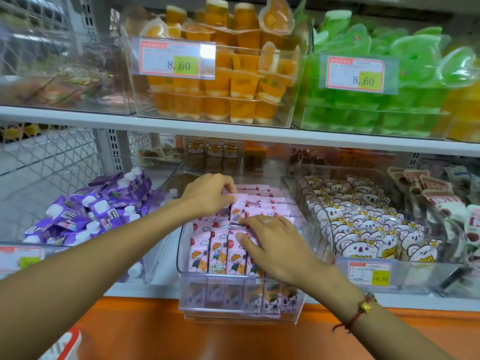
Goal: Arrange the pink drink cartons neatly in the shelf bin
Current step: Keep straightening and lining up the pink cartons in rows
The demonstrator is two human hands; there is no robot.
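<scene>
Both forearms reach forward over the orange ledge (161,331) into the clear shelf bin (233,294), which sits at the front edge of the lower shelf (155,288) and juts a little past it. The pink drink cartons (218,252) fill this bin in upright rows, printed faces toward the front wall, with more rows packed behind.

The left hand (207,194) comes in from the lower left, wrist bent, knuckles up; its fingers (228,189) are curled and pinch the top of one pink carton (237,206) in the middle rows, which stands slightly higher than its neighbours. The right hand (272,245) enters from the lower right, palm down, its fingers spread and nearly straight, pressing on the tops of the front-row cartons, thumb lying along a carton face. A red cord bracelet (358,311) circles the right wrist.

Purple cartons (91,211) lie jumbled in the bin to the left; koala-print packets (363,227) fill the bin to the right.
</scene>
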